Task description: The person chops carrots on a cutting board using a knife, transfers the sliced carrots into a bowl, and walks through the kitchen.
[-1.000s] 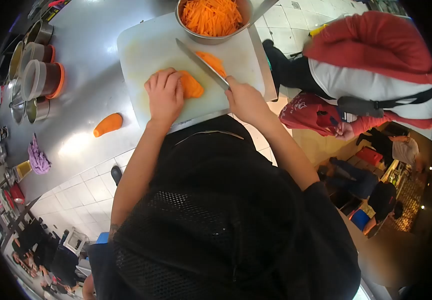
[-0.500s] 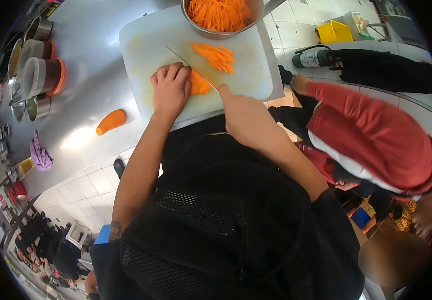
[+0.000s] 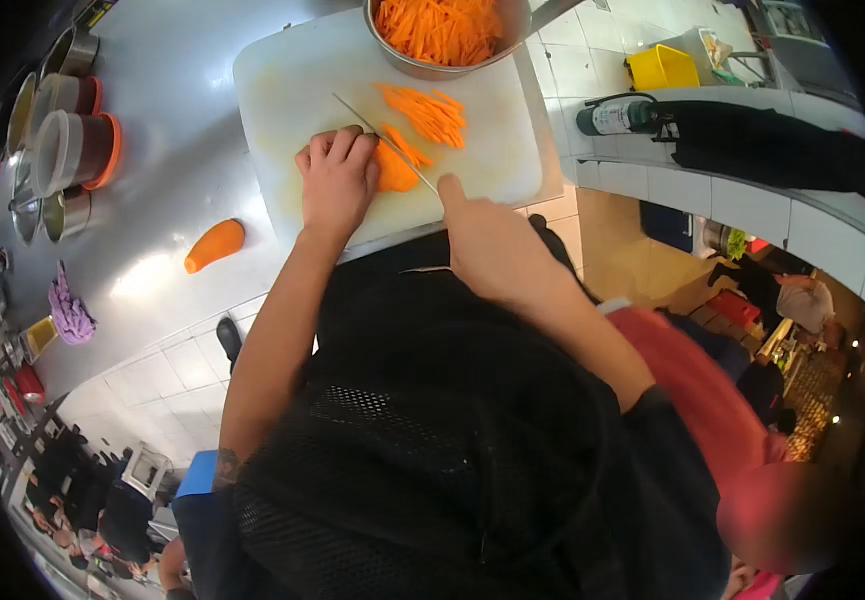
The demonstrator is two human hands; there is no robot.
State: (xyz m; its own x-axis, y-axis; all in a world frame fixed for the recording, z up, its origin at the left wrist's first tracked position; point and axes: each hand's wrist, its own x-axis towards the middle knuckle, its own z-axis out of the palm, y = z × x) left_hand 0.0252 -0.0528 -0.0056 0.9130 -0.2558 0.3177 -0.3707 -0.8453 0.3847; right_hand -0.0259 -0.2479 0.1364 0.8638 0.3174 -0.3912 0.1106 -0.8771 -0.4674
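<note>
Upper centre: left hand (image 3: 337, 180), fingers bunched against carrot piece (image 3: 395, 175), steadying it; right hand (image 3: 492, 240), fingers clamped on knife (image 3: 382, 142), controlling its angle; carrot strips (image 3: 427, 117) apart, avoiding mixing.

Left hand (image 3: 337, 180): fingers curled, knuckles raised. Right hand (image 3: 487, 235): closed in a grip, palm down. Both forearms reach forward.

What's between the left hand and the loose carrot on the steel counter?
Between the left hand and the loose carrot: a bare strip of cutting board, then bare steel counter, in the head view.
</note>
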